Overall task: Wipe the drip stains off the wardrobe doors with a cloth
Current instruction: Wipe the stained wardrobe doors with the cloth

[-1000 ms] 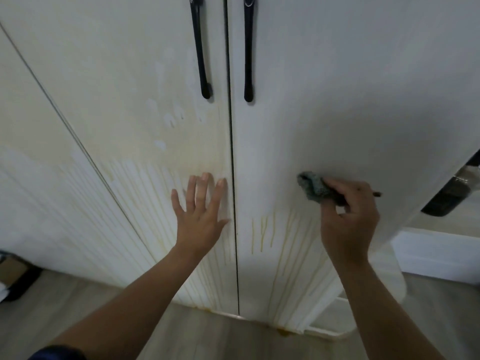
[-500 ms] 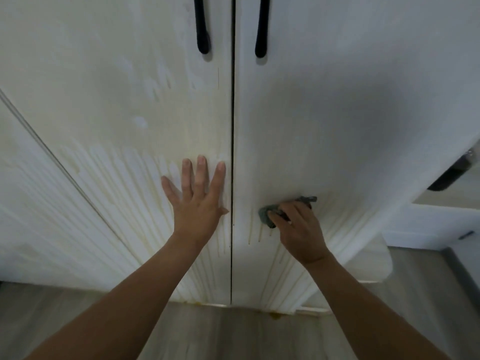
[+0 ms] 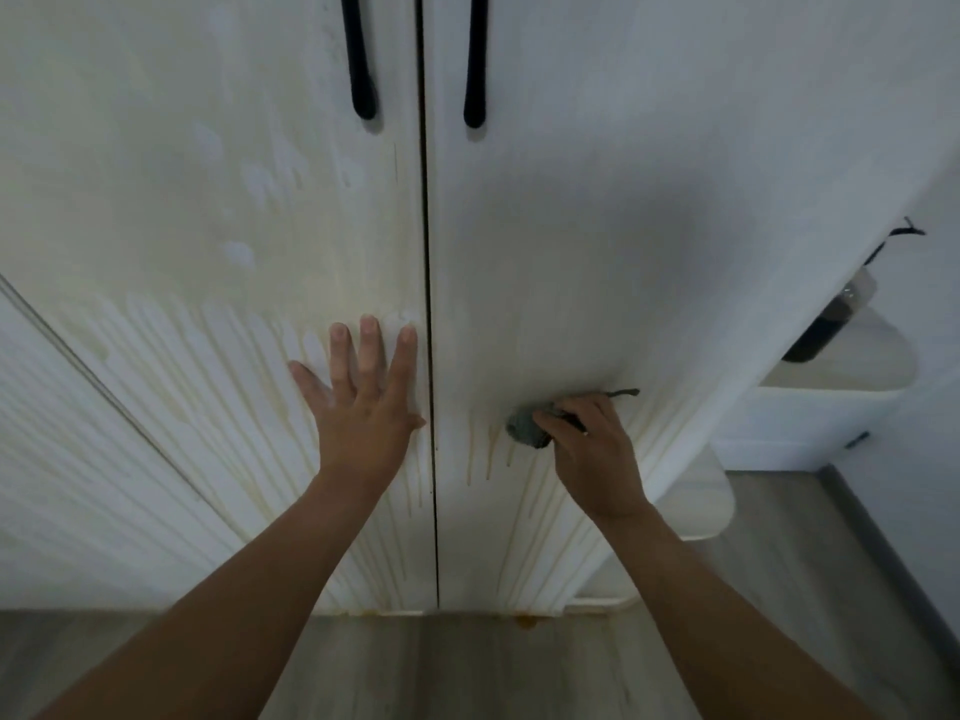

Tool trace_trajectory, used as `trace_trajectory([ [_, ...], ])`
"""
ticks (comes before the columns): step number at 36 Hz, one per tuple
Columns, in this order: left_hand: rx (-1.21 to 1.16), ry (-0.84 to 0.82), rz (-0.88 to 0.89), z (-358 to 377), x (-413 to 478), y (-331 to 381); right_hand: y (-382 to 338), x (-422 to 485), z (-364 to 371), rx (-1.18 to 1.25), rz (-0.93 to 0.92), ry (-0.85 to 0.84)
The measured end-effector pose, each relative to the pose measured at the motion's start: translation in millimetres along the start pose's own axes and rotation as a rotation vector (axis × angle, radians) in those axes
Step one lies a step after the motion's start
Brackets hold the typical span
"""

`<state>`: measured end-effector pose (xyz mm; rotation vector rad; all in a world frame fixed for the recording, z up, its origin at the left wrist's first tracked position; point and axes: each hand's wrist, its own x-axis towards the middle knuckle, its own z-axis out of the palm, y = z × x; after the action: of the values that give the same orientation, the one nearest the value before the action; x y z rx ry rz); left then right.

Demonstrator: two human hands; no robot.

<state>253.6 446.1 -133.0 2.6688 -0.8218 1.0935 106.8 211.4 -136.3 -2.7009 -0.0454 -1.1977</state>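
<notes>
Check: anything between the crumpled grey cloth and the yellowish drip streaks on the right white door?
Nothing visible. The right hand holds the crumpled grey cloth on the right white door, at the yellowish drip streaks' tops. The left hand lies flat on the left door.

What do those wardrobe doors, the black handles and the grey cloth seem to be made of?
Wardrobe doors: probably painted or laminated board; smooth, flat, matt white.
Black handles: likely coated metal, perhaps plastic; slim, matt, rounded ends.
Grey cloth: soft fabric, maybe microfibre; it bunches in the right hand.
</notes>
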Motion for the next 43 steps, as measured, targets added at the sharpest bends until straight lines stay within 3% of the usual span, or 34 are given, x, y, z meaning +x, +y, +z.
trace_trajectory([
  [3, 0.007, -0.015, 0.003, -3.0, 0.7, -0.4, -6.3, 29.0, -45.1, 0.079, 0.289, 0.139],
  [6, 0.002, -0.017, 0.003, -3.8, 1.3, 0.1, -0.6, 60.9, -90.4, 0.079, 0.517, 0.419],
  [9, 0.0, -0.01, 0.001, -2.6, 1.8, 2.5, 10.4, 81.4, -112.2, 0.076, 0.479, 0.659],
  [12, 0.006, -0.007, 0.005, -0.6, 1.9, 3.0, 18.8, 89.2, -104.1, 0.02, 0.357, 0.726],
  [18, 0.04, -0.01, 0.015, 4.9, 1.0, 1.0, 38.5, 53.9, -46.7, -0.136, 0.095, 0.633],
  [24, 0.077, -0.018, 0.024, 5.1, 1.8, -0.1, 46.8, -12.0, -5.7, -0.121, 0.042, 0.177],
  [32, 0.081, -0.026, 0.018, 4.5, 0.5, -0.7, 33.8, 39.5, -40.8, -0.083, 0.089, 0.494],
  [38, 0.068, -0.025, 0.018, 7.6, 0.4, -0.4, 49.6, -12.0, 2.7, -0.126, 0.009, 0.293],
  [43, 0.065, -0.052, 0.007, 3.6, -0.1, 0.4, 44.8, -41.8, 7.7, -0.073, 0.072, 0.067],
])
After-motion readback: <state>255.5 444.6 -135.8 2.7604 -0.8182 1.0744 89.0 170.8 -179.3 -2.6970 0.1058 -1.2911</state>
